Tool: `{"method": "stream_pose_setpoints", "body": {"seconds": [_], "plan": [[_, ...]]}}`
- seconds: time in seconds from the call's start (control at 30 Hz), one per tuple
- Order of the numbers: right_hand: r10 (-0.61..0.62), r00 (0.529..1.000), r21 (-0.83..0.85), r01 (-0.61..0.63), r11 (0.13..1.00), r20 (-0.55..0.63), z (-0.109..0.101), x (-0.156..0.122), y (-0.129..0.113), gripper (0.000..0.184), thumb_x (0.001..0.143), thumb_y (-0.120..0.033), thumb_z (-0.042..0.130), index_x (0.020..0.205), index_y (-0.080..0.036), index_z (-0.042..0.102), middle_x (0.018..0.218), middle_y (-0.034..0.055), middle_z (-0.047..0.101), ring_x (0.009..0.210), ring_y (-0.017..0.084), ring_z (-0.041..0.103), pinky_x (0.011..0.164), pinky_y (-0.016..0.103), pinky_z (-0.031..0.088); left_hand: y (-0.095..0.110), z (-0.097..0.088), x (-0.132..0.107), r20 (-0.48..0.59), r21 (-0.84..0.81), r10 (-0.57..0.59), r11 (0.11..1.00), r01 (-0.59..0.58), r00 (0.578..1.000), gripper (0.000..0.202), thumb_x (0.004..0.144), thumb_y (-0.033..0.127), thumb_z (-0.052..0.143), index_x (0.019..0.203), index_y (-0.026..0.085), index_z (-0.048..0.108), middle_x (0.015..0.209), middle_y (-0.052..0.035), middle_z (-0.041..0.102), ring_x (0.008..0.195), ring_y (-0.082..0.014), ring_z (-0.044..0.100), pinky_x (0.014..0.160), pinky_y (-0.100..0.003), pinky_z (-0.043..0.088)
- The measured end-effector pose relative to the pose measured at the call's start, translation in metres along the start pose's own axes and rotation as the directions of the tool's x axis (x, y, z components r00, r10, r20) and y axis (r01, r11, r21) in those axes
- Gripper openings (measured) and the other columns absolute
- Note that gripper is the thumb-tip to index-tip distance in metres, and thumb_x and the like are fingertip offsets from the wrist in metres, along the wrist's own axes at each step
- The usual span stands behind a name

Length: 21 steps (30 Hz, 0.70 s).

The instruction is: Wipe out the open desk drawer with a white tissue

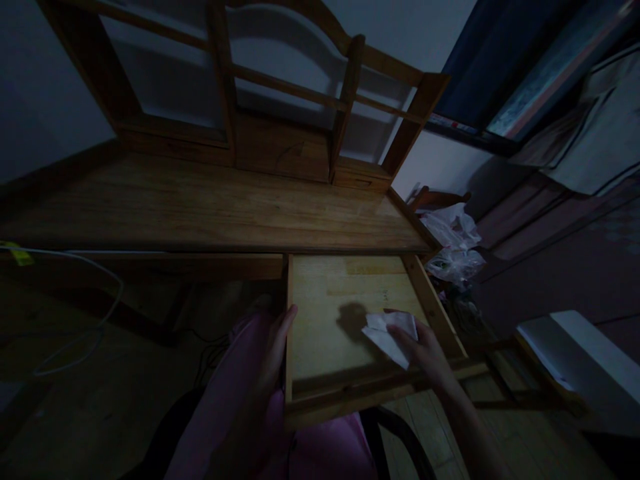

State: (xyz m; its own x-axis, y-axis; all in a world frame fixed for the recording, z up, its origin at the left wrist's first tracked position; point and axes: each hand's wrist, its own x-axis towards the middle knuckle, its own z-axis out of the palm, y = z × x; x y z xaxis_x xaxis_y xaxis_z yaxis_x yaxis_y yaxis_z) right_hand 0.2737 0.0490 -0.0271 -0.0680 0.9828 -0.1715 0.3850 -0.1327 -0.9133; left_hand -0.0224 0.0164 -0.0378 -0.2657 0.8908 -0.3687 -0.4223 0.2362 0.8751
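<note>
Wooden desk [200,207], open drawer [330,293], right hand [431,355] fingers holding white cloth [387,333], left hand [277,352] fingers outstretched

A: Furniture, centre?
B: One wooden desk top [200,213]. One open shelf frame [280,143], wooden, standing along its back edge.
A: Left side?
B: One white cable [100,280], looping below the desk edge. One yellow tag [15,253] at its upper end.
A: Right side?
B: Two crumpled plastic bags [453,230] beside the desk, one above the other. One chair back [440,198] just behind them. One white panel [575,353], low. One dark curtain [480,60], high.
</note>
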Motion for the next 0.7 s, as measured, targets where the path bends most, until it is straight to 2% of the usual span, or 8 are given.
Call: {"method": "stream_pose_setpoints", "body": {"seconds": [0.1, 0.2, 0.33, 0.4, 0.5, 0.57, 0.63, 0.7], "plan": [[0.028, 0.997, 0.120, -0.037, 0.992, 0.076, 0.006, -0.009, -0.013, 0.054, 0.083, -0.044, 0.068, 0.130, -0.018, 0.059, 0.105, 0.0067, 0.072, 0.086, 0.021, 0.065, 0.067, 0.027, 0.048, 0.016, 0.005, -0.008, 0.002, 0.049, 0.014, 0.999, -0.014, 1.000, 0.038, 0.079, 0.048, 0.062, 0.091, 0.015, 0.076, 0.092, -0.0126, 0.078, 0.080, -0.0289, 0.071, 0.071, -0.035, 0.055], [0.059, 0.994, 0.159, -0.073, 0.985, 0.094, 0.010, -0.018, -0.022, 0.050, 0.082, -0.043, 0.070, 0.124, -0.017, 0.063, 0.100, 0.0069, 0.072, 0.082, 0.021, 0.064, 0.066, 0.027, 0.047, 0.023, 0.009, -0.012, -0.019, 0.051, 0.006, 0.999, -0.005, 1.000, 0.035, 0.080, 0.045, 0.061, 0.090, 0.015, 0.075, 0.089, -0.0114, 0.079, 0.077, -0.0283, 0.071, 0.072, -0.035, 0.055], [0.105, 0.990, 0.172, -0.119, 0.978, 0.092, 0.014, -0.023, -0.022, 0.041, 0.078, -0.044, 0.074, 0.105, -0.013, 0.072, 0.084, 0.0058, 0.073, 0.071, 0.018, 0.062, 0.059, 0.026, 0.045, 0.010, 0.005, -0.005, -0.015, 0.010, 0.001, 1.000, -0.001, 1.000, 0.034, 0.081, 0.045, 0.061, 0.095, 0.016, 0.073, 0.096, -0.0094, 0.079, 0.084, -0.0277, 0.072, 0.074, -0.033, 0.056], [0.116, 0.987, 0.178, -0.135, 0.975, 0.112, 0.014, -0.024, -0.023, 0.039, 0.079, -0.045, 0.074, 0.102, -0.015, 0.073, 0.084, 0.0058, 0.074, 0.071, 0.019, 0.063, 0.060, 0.026, 0.046, 0.000, 0.002, 0.000, -0.003, -0.032, 0.005, 0.999, -0.005, 1.000, 0.036, 0.082, 0.048, 0.062, 0.096, 0.017, 0.073, 0.100, -0.0087, 0.078, 0.089, -0.0271, 0.072, 0.076, -0.032, 0.055], [0.052, 0.987, 0.124, -0.071, 0.990, 0.150, 0.010, -0.022, -0.030, 0.038, 0.085, -0.046, 0.067, 0.110, -0.019, 0.073, 0.103, 0.0075, 0.075, 0.093, 0.024, 0.067, 0.079, 0.032, 0.051, -0.008, -0.002, 0.004, 0.014, -0.062, -0.008, 0.998, 0.009, 1.000, 0.042, 0.081, 0.053, 0.062, 0.100, 0.016, 0.073, 0.103, -0.0101, 0.078, 0.090, -0.0274, 0.072, 0.076, -0.032, 0.056], [-0.014, 0.990, 0.076, 0.003, 0.997, 0.143, 0.002, -0.020, -0.034, 0.039, 0.091, -0.047, 0.058, 0.117, -0.022, 0.071, 0.121, 0.0076, 0.071, 0.114, 0.027, 0.062, 0.099, 0.038, 0.046, -0.010, -0.004, 0.006, 0.018, -0.047, -0.014, 0.999, 0.015, 1.000, 0.047, 0.079, 0.055, 0.063, 0.099, 0.014, 0.073, 0.100, -0.0121, 0.078, 0.088, -0.0286, 0.072, 0.075, -0.033, 0.056], [-0.094, 0.994, -0.002, 0.094, 0.996, 0.061, -0.012, -0.016, -0.035, 0.041, 0.093, -0.047, 0.054, 0.123, -0.023, 0.068, 0.132, 0.0068, 0.065, 0.125, 0.027, 0.056, 0.110, 0.041, 0.037, -0.012, -0.005, 0.008, 0.024, -0.045, -0.006, 0.999, 0.007, 1.000, 0.049, 0.077, 0.057, 0.064, 0.097, 0.013, 0.073, 0.100, -0.0129, 0.078, 0.088, -0.0294, 0.072, 0.076, -0.034, 0.056], [-0.193, 0.979, -0.154, 0.182, 0.971, -0.057, -0.025, -0.013, -0.033, 0.043, 0.093, -0.048, 0.054, 0.128, -0.025, 0.065, 0.137, 0.0061, 0.061, 0.130, 0.027, 0.052, 0.113, 0.041, 0.034, -0.011, -0.005, 0.008, 0.035, -0.049, 0.001, 0.999, 0.000, 0.999, 0.049, 0.076, 0.057, 0.065, 0.096, 0.013, 0.073, 0.102, -0.0127, 0.077, 0.091, -0.0296, 0.071, 0.077, -0.035, 0.055]]}}
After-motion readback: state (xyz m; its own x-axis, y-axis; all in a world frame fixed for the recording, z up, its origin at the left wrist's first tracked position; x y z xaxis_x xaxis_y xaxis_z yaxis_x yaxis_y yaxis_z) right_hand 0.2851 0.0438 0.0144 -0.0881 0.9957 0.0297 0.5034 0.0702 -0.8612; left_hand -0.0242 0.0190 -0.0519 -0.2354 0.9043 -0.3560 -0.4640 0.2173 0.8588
